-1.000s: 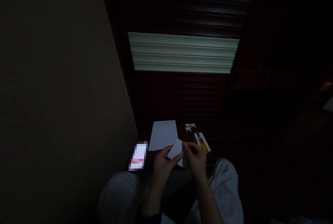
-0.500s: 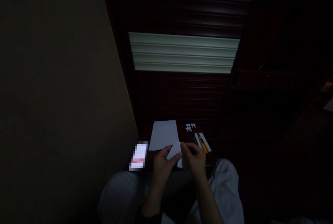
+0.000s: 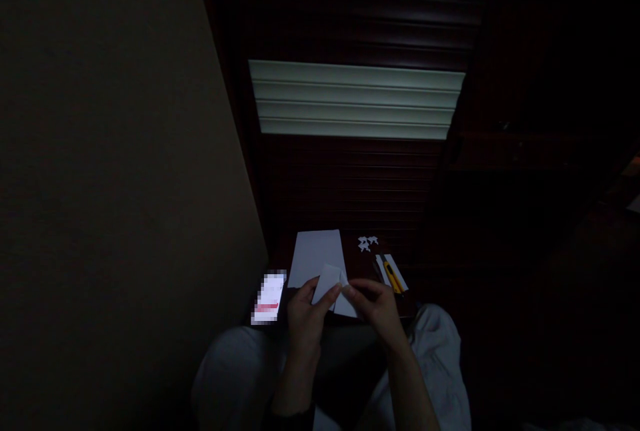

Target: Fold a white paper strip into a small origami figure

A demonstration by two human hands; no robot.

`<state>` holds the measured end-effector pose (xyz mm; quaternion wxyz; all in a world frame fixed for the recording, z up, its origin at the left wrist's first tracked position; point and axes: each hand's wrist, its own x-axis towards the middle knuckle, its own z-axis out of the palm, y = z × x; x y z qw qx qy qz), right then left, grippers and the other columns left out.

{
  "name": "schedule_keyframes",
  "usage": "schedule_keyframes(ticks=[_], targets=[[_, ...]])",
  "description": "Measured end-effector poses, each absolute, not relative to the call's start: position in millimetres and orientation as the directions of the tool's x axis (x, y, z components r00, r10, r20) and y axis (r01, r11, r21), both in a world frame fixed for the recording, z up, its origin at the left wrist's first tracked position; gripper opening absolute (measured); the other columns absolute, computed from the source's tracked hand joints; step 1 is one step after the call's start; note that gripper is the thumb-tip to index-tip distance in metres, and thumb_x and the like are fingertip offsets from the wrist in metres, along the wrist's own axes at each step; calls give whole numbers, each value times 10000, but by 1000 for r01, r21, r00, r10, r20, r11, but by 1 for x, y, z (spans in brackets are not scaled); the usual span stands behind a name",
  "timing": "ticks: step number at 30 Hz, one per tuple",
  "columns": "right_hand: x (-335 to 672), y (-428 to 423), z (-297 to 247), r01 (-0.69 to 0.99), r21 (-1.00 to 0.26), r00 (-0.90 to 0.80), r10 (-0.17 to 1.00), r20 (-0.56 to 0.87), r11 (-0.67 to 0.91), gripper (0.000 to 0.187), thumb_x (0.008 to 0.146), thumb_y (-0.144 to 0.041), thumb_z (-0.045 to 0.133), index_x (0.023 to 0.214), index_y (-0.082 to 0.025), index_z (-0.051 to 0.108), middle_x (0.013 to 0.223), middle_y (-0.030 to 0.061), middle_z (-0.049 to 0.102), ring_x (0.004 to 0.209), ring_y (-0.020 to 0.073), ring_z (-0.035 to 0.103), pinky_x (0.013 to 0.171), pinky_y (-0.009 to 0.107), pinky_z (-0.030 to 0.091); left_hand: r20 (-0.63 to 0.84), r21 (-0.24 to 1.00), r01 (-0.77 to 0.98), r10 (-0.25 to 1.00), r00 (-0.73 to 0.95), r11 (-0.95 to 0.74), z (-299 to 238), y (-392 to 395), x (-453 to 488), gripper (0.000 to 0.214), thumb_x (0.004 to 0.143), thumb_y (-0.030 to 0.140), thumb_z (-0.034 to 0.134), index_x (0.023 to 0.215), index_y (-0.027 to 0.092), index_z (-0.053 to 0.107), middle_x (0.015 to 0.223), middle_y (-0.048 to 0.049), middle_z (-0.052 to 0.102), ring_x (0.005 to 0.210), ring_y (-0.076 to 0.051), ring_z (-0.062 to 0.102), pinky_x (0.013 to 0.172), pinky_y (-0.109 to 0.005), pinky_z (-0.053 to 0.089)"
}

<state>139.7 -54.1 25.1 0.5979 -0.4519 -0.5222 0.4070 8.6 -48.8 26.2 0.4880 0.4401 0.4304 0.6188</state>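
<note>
A small piece of folded white paper (image 3: 327,279) is held between both hands above a dark little table. My left hand (image 3: 306,311) pinches its left part, thumb on top. The fingers of my right hand (image 3: 377,307) close on its right edge near a crease. Under the hands lies another white piece of paper (image 3: 346,307), partly hidden; whether it joins the held one I cannot tell. Behind them a larger white sheet (image 3: 316,251) lies flat on the table.
Several small folded paper shapes (image 3: 367,243) sit at the table's back right. A yellow utility knife (image 3: 393,276) rests on a white paper strip (image 3: 401,277). A lit phone (image 3: 269,299) lies at left, beside the wall (image 3: 150,184). A slatted panel (image 3: 355,101) stands ahead.
The held paper has tilted and shifted slightly left. My right fingers have slid down along its edge, and more of the white piece below shows.
</note>
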Motion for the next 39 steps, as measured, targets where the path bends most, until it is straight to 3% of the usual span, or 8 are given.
schedule_keyframes(ticks=[5,8,12,15,19,25,29,39], targets=[[140,-61,31,-155,-967,-17,978,208,203,337,696,-374,655,960,-164,662,846,57,680,709,199,619,558,271,501,89,928,-342,979,-182,-148,28,-50,13,356,631,275,705,954,145,632,914,-71,672,811,-202,623,687,-276,487],[140,-63,32,-222,-962,-58,983,174,157,396,723,-380,628,1058,-170,614,812,54,675,572,172,616,445,248,480,63,909,-401,988,-143,-116,31,-51,14,364,633,280,705,956,130,630,927,-83,663,771,-196,628,663,-277,492],[135,-62,31,-177,-963,8,978,207,205,365,778,-380,562,1061,-158,622,651,26,658,396,120,542,335,208,395,46,870,-485,995,-94,-86,37,-53,15,382,629,280,708,967,122,629,943,-92,656,766,-197,629,637,-266,492],[128,-60,31,-70,-952,137,948,287,298,295,789,-359,551,990,-175,665,731,36,691,548,162,619,480,250,492,27,856,-512,995,-96,-73,38,-53,17,384,616,280,717,957,124,637,934,-89,661,776,-200,630,668,-277,490],[119,-59,32,70,-920,270,881,390,386,262,806,-329,528,981,-197,671,966,50,681,902,223,615,796,325,486,16,879,-471,994,-111,-67,36,-52,17,388,631,311,704,967,126,644,961,-97,660,812,-206,627,724,-293,474],[118,-60,34,181,-886,281,841,462,426,274,844,-313,466,1011,-190,645,998,62,663,922,219,602,818,335,470,25,963,-264,996,-90,-48,34,-48,13,377,687,426,631,930,139,659,864,-78,683,790,-211,620,670,-271,462],[119,-60,37,236,-865,262,829,495,442,270,850,-316,456,991,-193,651,966,71,662,892,211,600,787,319,468,38,988,-146,999,-35,-43,33,-47,11,403,715,479,576,927,146,656,722,-53,668,605,-165,590,525,-231,428],[126,-60,36,302,-846,232,826,513,440,275,840,-332,479,1021,-211,648,788,58,638,730,180,586,654,278,451,57,992,-117,997,47,-52,38,-52,10,367,681,449,625,848,124,655,511,-5,558,439,-98,489,406,-180,355]])
